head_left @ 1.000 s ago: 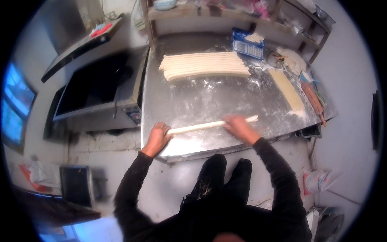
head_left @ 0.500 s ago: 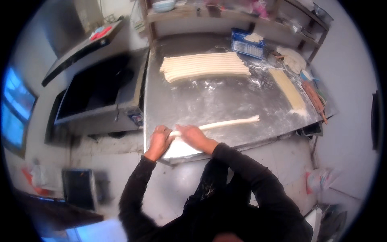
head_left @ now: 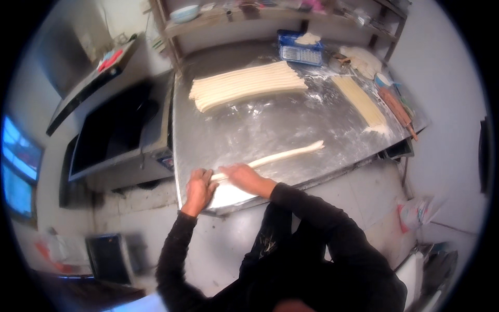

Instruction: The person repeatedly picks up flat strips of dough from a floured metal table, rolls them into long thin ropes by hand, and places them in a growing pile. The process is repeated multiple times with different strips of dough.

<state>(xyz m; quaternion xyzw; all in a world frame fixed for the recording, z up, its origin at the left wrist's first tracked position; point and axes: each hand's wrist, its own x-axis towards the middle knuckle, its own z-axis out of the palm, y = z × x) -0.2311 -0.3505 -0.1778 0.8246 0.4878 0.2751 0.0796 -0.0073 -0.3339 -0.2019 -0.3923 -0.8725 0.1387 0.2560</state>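
A long pale dough rope (head_left: 286,152) lies along the near part of the floury steel table (head_left: 260,125). My left hand (head_left: 200,187) has its fingers curled round the rope's left end. Close beside it, my right hand (head_left: 240,176) rests on the rope with bent fingers, apparently gripping it; its fingertips are partly hidden. Farther back lies a slab of several parallel dough strands (head_left: 247,84), with a narrower yellowish dough strip (head_left: 358,101) to its right.
A rolling pin (head_left: 397,109) lies at the right edge. A blue scale (head_left: 299,54) and a dough lump (head_left: 364,60) sit at the back under a shelf (head_left: 197,26) holding a bowl (head_left: 184,13). A dark-topped steel appliance (head_left: 117,127) adjoins the table's left.
My right hand has slid leftward along the rope from near its right end to beside my left hand. The view has turned slightly.
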